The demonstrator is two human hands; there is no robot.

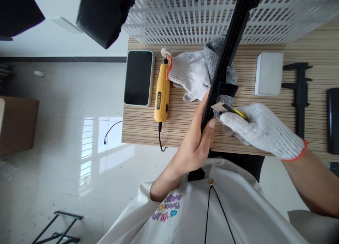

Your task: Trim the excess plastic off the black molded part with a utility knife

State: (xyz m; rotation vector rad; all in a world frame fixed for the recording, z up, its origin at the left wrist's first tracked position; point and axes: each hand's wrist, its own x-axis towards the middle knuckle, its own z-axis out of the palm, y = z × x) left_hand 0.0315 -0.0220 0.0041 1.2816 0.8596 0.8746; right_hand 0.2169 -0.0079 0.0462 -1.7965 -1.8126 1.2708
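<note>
Worktop point(185, 131): a ribbed, wood-toned surface carrying all loose items. 1 white slatted crate point(201, 21) stands along its far edge, clear of the working area.

Black plastic part point(225, 60): long and narrow, held steeply tilted, its upper end rising across the crate and its lower end reaching down to the person's chest. This angle presents 1 side edge to the tool near the worktop's near edge.

Left hand point(196, 145): bare, clenched around the part's lower section, thumb pressed along the edge, apparently to steady it against the blade.

Right hand point(262, 129): in a white knitted glove with an orange cuff, grasping a yellow-and-black scraper knife point(233, 111). Its blade tip touches the part just above the left thumb. The glove probably guards the hand that works the blade.

Spare gloves point(196, 72): 1 white and 1 grey, lying behind the part, near the far edge.

Phone point(139, 78): face up at the far left corner.

Yellow rotary tool point(162, 95): corded, just beside the phone, cable trailing over the near edge.

White block point(268, 74) and black caliper point(299, 92): towards the right edge, within reach.
</note>
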